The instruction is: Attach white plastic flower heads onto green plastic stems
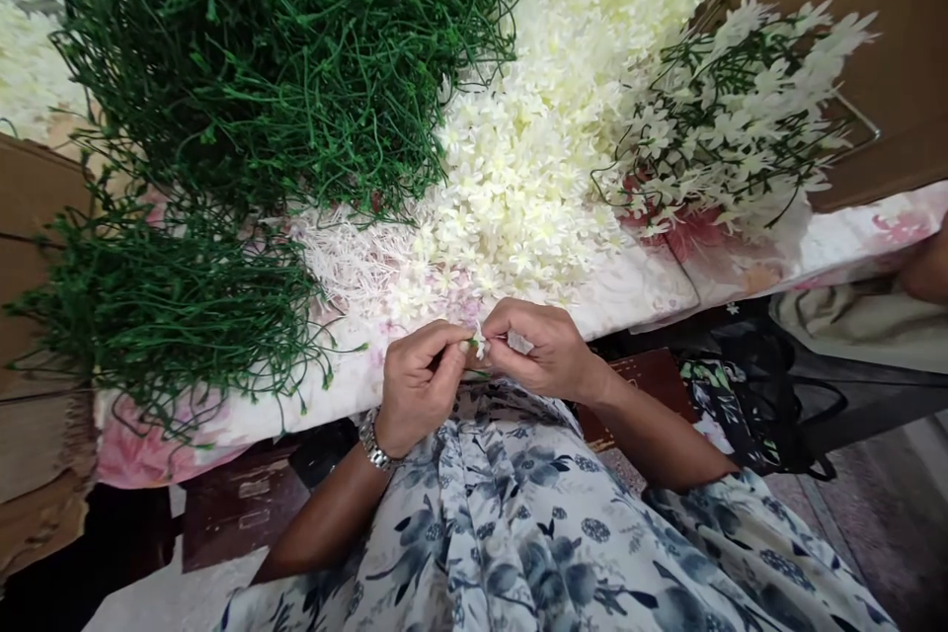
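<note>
Close to my body, at the table's front edge, both hands meet over a small white artificial flower [479,340]. My left hand [417,383] is closed, thumb and forefinger pinching a green plastic stem just beside the bloom; most of that stem is hidden. From the other side my right hand [542,348] is closed in a pinch at the white petals. Beyond my hands spreads a heap of loose cream-white artificial blossoms [525,188]. A smaller patch of thin white strands [355,257] lies left of it. Green artificial stems [170,301] are bunched to my left.
A tall mass of green stems [296,59] fills the back left. White flowers on stems [748,118] are piled at the right against a cardboard box [904,69]. Another cardboard box [37,188] stands at the left edge. A floral cloth [599,311] covers the table.
</note>
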Tool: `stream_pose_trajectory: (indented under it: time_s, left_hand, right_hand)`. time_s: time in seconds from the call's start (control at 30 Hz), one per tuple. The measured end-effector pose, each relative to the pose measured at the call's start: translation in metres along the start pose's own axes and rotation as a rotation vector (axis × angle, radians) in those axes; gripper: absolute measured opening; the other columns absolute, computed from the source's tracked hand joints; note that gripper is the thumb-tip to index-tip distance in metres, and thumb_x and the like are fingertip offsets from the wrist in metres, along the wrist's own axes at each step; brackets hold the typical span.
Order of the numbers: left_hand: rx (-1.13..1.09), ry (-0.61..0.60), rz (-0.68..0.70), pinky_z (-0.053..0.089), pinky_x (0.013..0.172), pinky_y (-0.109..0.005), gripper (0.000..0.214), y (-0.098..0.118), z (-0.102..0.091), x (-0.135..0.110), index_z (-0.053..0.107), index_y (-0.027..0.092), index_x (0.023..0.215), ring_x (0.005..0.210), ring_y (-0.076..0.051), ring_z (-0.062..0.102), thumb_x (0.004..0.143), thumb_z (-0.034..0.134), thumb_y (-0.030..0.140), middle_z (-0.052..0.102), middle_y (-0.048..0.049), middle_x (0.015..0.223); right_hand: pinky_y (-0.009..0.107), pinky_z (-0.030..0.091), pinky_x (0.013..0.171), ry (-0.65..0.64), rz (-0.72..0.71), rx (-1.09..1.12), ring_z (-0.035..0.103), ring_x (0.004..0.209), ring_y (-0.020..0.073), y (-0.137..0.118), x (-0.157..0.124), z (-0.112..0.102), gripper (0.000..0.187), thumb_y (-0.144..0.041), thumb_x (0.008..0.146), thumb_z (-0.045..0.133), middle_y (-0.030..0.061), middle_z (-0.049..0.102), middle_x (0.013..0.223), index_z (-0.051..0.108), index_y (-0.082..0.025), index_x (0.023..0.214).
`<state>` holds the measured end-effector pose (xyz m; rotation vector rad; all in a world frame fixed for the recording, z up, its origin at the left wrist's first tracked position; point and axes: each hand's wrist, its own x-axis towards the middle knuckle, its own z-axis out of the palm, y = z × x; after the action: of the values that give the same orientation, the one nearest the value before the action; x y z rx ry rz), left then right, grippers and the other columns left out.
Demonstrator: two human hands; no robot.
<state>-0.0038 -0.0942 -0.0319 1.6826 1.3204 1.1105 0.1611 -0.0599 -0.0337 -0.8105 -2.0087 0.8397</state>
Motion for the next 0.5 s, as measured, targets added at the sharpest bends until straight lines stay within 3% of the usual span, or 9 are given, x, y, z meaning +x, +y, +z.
stream_pose_trajectory:
  time_s: [0.5]
  left_hand:
    - [-0.004,0.066,-0.035,0.044,0.055,-0.02,0.012,-0.011,0.008,-0.003,0.064,0.014,0.076,0.059,-0.01,0.057,0.079,0.052,0.016,0.063,-0.0015,0.066]
  right_hand:
    - [0.02,0.043,0.057,-0.006,0.039,0.035,0.054,0.06,0.0085,0.011,-0.004,0.009,0.007,-0.011,0.078,0.049,0.001,0.058,0.066,0.055,-0.015,0.077]
